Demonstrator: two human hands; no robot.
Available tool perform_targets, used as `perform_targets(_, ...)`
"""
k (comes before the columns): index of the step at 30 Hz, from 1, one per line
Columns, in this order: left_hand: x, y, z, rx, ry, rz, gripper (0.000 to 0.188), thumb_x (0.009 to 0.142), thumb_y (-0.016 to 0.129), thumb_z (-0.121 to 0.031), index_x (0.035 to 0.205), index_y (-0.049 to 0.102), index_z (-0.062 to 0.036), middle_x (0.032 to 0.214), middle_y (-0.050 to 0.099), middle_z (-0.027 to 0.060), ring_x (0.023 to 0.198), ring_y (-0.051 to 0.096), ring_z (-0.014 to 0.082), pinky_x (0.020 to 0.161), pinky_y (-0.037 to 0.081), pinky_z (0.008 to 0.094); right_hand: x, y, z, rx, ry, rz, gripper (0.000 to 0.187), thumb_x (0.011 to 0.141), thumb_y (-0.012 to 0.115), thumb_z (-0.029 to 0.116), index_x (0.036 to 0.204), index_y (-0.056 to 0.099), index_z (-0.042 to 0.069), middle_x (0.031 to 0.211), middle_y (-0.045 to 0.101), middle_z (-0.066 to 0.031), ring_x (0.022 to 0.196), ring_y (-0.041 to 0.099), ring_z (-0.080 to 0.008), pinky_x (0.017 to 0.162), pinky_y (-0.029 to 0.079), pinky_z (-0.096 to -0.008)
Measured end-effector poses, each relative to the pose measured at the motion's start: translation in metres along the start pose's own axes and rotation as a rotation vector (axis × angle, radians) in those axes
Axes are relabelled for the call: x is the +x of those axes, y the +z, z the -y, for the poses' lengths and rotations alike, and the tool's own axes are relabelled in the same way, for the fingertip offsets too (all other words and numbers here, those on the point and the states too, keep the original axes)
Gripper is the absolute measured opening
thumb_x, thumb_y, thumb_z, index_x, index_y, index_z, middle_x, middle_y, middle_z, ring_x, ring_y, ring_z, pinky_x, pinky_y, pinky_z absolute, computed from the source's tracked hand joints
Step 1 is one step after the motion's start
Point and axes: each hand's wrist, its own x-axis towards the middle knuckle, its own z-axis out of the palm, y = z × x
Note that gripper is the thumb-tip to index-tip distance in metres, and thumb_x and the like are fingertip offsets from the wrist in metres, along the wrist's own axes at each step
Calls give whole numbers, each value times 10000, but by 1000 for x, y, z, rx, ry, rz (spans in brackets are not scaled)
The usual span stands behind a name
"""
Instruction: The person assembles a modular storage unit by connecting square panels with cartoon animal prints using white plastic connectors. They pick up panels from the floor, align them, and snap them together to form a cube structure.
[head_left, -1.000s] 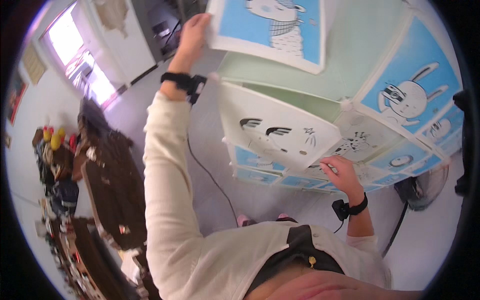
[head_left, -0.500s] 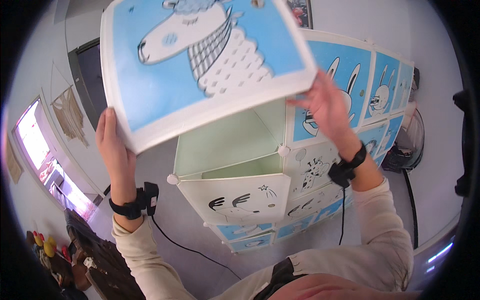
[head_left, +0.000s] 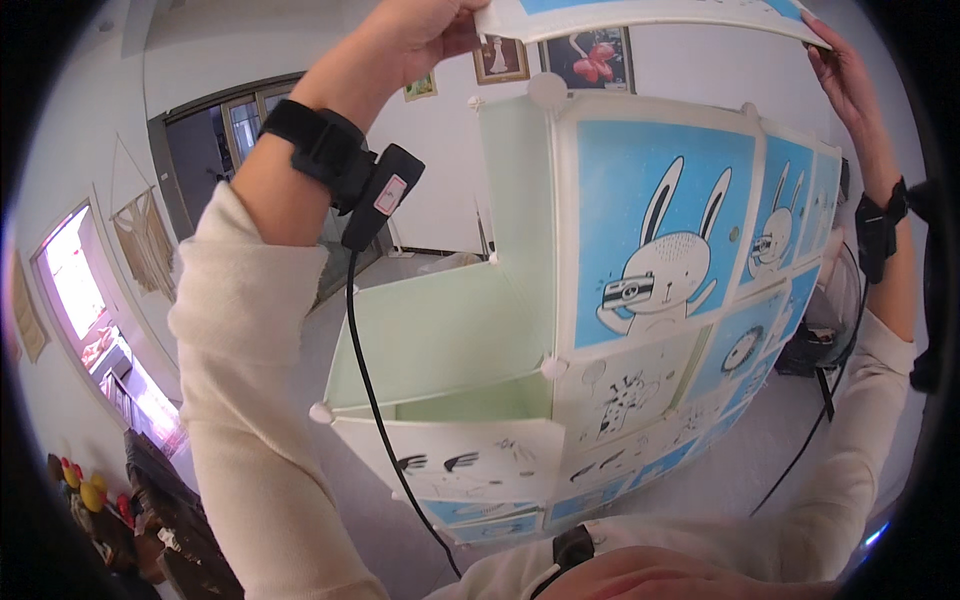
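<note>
At the upper edge of the head view, a thin white-and-blue panel [head_left: 650, 22] is held up nearly edge-on, with most of it out of view. My left hand [head_left: 425, 35] grips its left corner, and my right hand [head_left: 842, 75] pinches its right corner between thumb and fingers. Below it stands a modular plastic cabinet with a blue door [head_left: 665, 230] showing a rabbit with a camera. To the left of that door, a lower cube has a bare pale green top [head_left: 440, 325]. Its white front door [head_left: 450, 455] with an antler drawing leans slightly ajar.
White round connectors [head_left: 547, 90] sit at the cabinet's corners. Black cables [head_left: 368, 385] hang from the wrist straps. Framed pictures [head_left: 588, 60] hang on the far wall. Dark wooden furniture [head_left: 150, 500] stands at lower left, and dark bags [head_left: 808, 350] lie beside the cabinet's right side.
Both hands have raised the panel and carried it to the right, tipping its llama picture out of sight. My right hand has moved far right. The cabinet now shows more fully.
</note>
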Motion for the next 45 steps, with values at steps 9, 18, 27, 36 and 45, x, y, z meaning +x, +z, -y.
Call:
perform_targets(9,65,18,75,-70,-346,-118,129,888,590,-51,897,599,77,828,607,100,673,584,95,607,529,158,80,-32,-118,110,391,29,229,938,538,110,1007,571,-105,883,647,-219,676,695,-153,603,605,-164)
perform_targets(18,66,-9,86,-183,-361,-200,227,977,426,-67,1097,488,115,924,550,135,713,564,104,642,567,180,90,-16,-151,-290,336,64,556,896,553,482,975,582,-68,822,671,-207,608,687,-148,577,588,-186)
perform_targets(27,63,-1,68,-199,-351,-120,195,952,383,-43,958,525,90,825,586,95,644,587,102,607,557,195,90,-14,-137,-299,484,-178,382,871,454,312,863,572,-51,790,663,-263,659,688,-295,611,587,-326)
perform_targets(36,59,12,67,-152,-427,-167,193,957,380,-57,924,535,53,808,590,69,643,592,92,625,559,190,90,-2,-136,-360,504,-236,380,876,429,297,861,571,-55,766,663,-248,640,684,-287,596,586,-323)
perform_targets(45,54,3,80,-159,-392,-138,202,956,367,-43,895,538,46,830,592,84,656,600,108,645,568,207,81,25,-131,-455,368,-298,450,931,444,357,954,568,-75,786,655,-246,660,685,-297,582,591,-330)
